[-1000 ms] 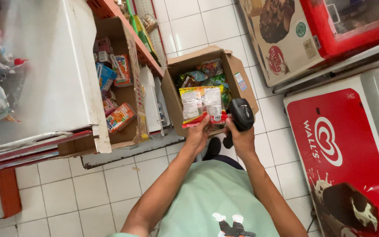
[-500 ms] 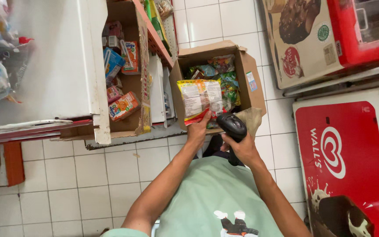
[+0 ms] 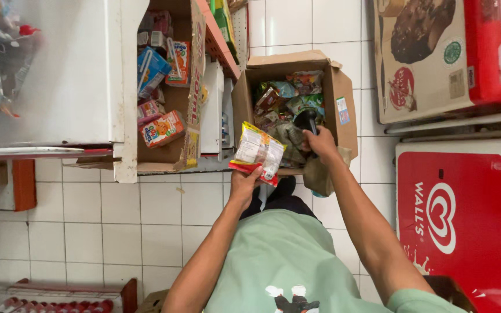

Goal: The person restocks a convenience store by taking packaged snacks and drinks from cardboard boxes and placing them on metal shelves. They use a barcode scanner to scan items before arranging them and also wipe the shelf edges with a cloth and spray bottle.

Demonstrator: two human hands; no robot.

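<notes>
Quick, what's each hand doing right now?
Left hand: closed on a snack packet.
Right hand: closed on a black handheld device, over the cardboard box.

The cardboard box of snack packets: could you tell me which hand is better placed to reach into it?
Probably the right hand: it holds a black handheld device directly over the open cardboard box. The left hand grips a snack packet at the box's near edge.

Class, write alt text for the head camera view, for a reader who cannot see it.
Seen from above, a person's left hand holds a yellow and red plastic snack packet, while the right hand grips a black handheld device over an open brown cardboard box full of packets. The box sits on a white tiled floor beside a red freezer chest.
</notes>
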